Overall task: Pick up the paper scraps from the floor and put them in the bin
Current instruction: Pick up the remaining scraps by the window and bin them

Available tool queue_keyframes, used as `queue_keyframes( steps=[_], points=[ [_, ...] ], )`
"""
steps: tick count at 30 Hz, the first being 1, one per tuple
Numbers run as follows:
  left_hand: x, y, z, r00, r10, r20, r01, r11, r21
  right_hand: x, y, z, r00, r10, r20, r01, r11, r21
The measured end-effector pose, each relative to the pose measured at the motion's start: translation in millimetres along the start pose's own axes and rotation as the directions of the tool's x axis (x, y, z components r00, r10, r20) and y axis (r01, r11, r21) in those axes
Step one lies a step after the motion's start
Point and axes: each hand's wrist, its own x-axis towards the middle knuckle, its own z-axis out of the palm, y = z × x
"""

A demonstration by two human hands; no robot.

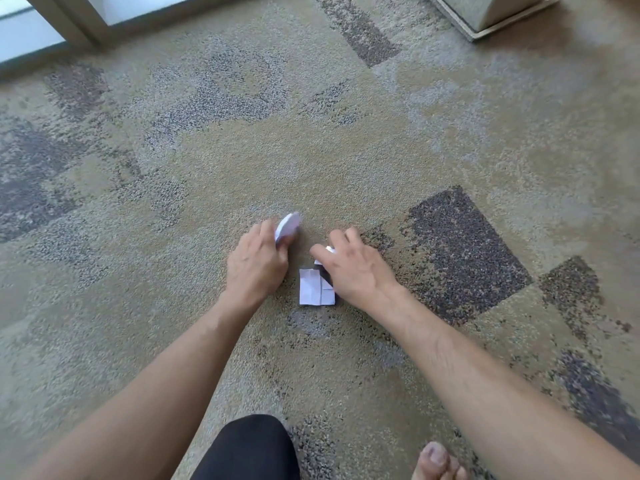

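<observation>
Hands (258,261) (353,268) — each gripping paper scraps (288,226).

An office-like room: patchwork commercial carpet (311,150), a glazed door frame (69,26) and a metal-edged base (491,19).

Carpet (311,161): tan fleck, patched with blue-grey and dark charcoal blocks. Folded paper scrap (316,287): white, creased, one black section. Curled paper scrap (287,225): white, faint lilac cast. Trouser knee (249,448): black.
</observation>
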Motion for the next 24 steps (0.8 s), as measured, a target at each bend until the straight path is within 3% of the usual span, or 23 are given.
queue_keyframes(
  steps=[4,8,12,16,22,24],
  points=[
    [-15.7,-0.1,-2.1,1.0,-0.025,-0.003,0.024,0.991,-0.129,-6.0,9.0,2.2,0.997,0.061,-0.05,-0.055,0.992,0.115],
    [-32.3,-3.0,0.2,0.985,0.029,0.173,0.036,0.931,-0.363,-14.9,16.5,6.9,0.97,0.217,-0.113,-0.156,0.904,0.397],
    [-37.5,3.2,-1.8,0.927,0.149,0.344,-0.103,0.983,-0.151,-27.6,21.6,3.9,0.914,0.399,-0.076,-0.252,0.704,0.664],
    [-40.1,8.3,-1.1,0.928,0.157,0.337,-0.171,0.985,0.013,-41.9,21.8,5.5,0.869,0.494,-0.016,-0.263,0.491,0.831],
    [-36.4,17.1,-2.0,0.93,0.078,0.358,-0.1,0.994,0.043,-63.4,25.9,11.0,0.817,0.56,0.135,-0.223,0.092,0.97],
    [-35.3,24.5,-4.6,0.92,0.075,0.385,-0.053,0.996,-0.067,-68.9,29.0,10.7,0.792,0.59,0.155,-0.203,0.015,0.979]
  ],
)
